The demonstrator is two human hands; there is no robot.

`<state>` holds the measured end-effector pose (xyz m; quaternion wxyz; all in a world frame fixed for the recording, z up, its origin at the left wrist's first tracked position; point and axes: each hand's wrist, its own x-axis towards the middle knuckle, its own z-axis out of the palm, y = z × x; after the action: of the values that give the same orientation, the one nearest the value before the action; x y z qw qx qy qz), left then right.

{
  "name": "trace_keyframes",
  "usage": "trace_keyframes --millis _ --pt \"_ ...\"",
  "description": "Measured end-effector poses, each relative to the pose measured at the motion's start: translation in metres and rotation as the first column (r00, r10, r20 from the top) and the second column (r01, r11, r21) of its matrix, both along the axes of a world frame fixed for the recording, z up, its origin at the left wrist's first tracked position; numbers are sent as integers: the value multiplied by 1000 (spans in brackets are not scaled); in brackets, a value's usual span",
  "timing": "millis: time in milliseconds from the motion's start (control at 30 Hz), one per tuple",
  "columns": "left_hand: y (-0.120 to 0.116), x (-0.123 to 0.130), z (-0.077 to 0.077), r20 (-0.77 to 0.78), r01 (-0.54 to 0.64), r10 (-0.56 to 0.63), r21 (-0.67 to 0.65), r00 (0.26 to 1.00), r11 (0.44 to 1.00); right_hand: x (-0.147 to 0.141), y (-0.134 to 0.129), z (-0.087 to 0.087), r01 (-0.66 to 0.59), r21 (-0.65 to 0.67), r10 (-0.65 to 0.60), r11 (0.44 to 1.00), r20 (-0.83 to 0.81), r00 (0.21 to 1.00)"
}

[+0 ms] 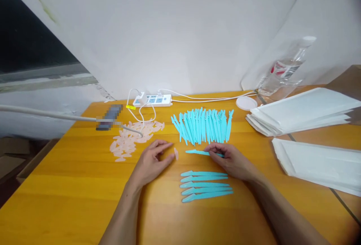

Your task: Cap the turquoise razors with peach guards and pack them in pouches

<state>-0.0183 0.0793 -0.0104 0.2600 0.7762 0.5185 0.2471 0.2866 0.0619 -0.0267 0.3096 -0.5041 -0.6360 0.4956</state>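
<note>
My right hand (229, 158) pinches the handle of a turquoise eyebrow razor (197, 152), its blade end pointing left. My left hand (153, 162) is open, thumb and index finger apart. Just beyond those fingertips is a small pale pink blade cover (176, 153); whether the thumb touches it I cannot tell. Behind my hands lies a row of many turquoise razors (203, 126), side by side. Nearer to me, several razors (207, 185) are laid out crosswise in a stack of lines. A loose pile of pink covers (124, 143) spreads to the left.
A white power strip (156, 100) with plugs and cables sits against the wall. A blurred dark phone-like object (109, 117) lies at left, a cable crossing it. White padded envelopes (307, 109), a round white lid (246, 103) and a plastic bottle (286, 68) are at right.
</note>
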Motion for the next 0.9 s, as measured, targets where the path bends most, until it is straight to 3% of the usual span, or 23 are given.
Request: trace_keyframes --millis 167,333,500,633,733,833,900 --pt "-5 10 0 -109 42 -39 30 993 999 1 0 -5 33 4 -33 999 -14 999" --pt "-2 16 -3 -143 13 -5 55 990 998 3 -2 -6 55 14 -55 998 -21 998" --pt "1 15 -6 -15 50 -50 -12 999 999 2 -3 -7 67 31 -66 997 -23 998" --pt "1 10 -10 185 8 1 -50 983 999 -2 -4 -5 63 17 -62 998 -42 997" --pt "2 9 -13 388 -58 149 -236 910 970 -4 -5 -3 54 0 -54 999 -70 996" --pt "3 14 -14 560 -47 336 -467 757 883 -3 -5 -2 51 -1 -50 999 -94 994" --pt "3 18 -15 640 0 397 -528 658 850 -2 -5 -2 50 1 -50 999 -94 994"
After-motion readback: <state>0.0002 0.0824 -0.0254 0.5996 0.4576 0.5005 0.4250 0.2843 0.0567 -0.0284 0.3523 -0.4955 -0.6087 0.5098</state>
